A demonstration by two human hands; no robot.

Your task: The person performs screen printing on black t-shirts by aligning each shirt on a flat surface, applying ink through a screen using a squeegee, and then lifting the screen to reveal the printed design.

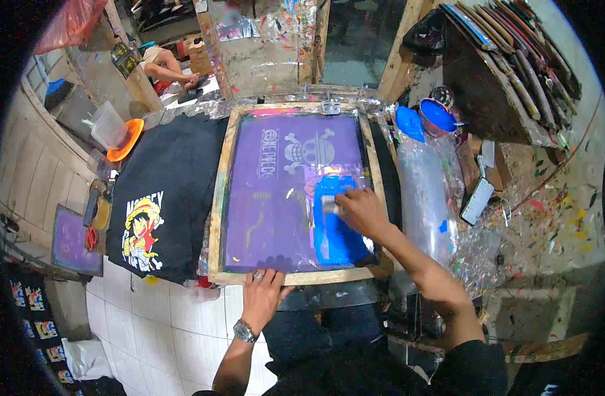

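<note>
One squeegee, in right grip, over ink

Left hand on wooden frame of purple screen, right hand with pale tool on blue ink

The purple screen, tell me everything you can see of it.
The screen is a purple sheet, apparently mesh, in a pale, wood-like frame, lying roughly flat right of a black shirt. Faint skull shapes and lettering show toward its far end; blue paint covers part of its right side. The left hand touches the near edge; the right hand holds a blurred tool at the paint.
</note>
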